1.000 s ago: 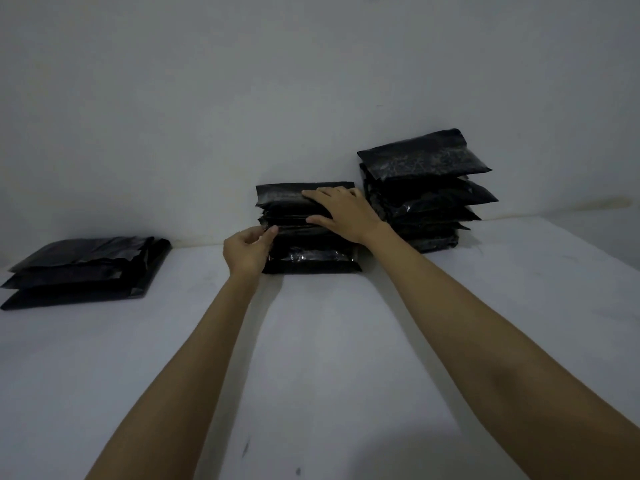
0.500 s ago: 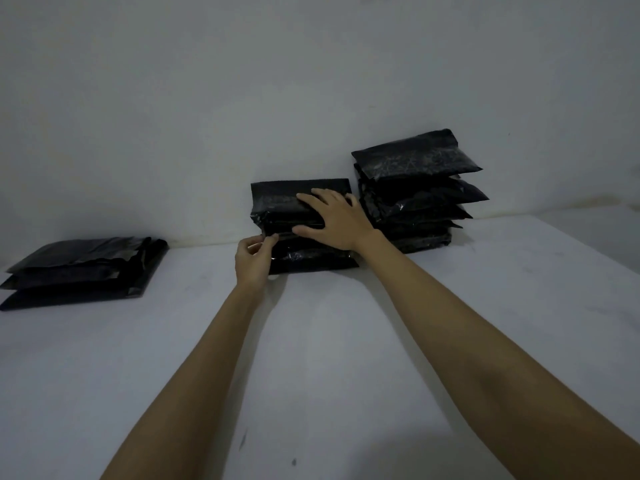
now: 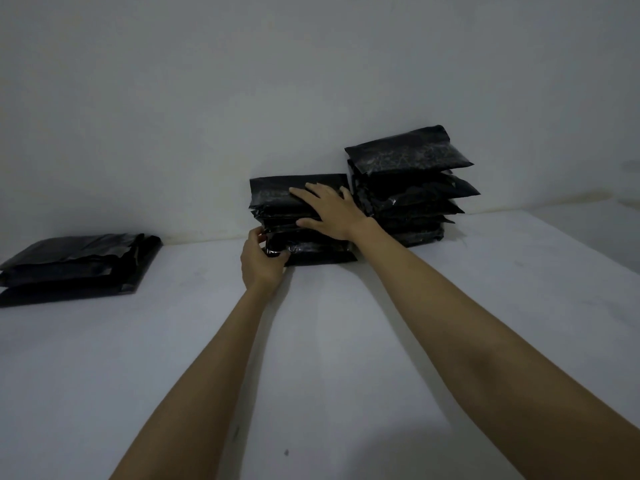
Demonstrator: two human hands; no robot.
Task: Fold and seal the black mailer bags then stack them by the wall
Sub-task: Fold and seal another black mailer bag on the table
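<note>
Black mailer stack (image 3: 277,199): right hand (image 3: 332,211) flat atop, left hand (image 3: 261,265) pinching.

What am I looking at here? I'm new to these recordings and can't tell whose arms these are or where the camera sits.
There is no machine here: the arms belong to a person wearing a camera on the head, so you look forward and down along them. A white surface meets a wall. By the wall stand two stacks of black mailer bags: a middle stack and a taller stack to its right. A flatter pile of bags lies at the far left. The right hand lies flat on top of the middle stack, with straight fingers. The left hand grips that stack's lower left corner.
</note>
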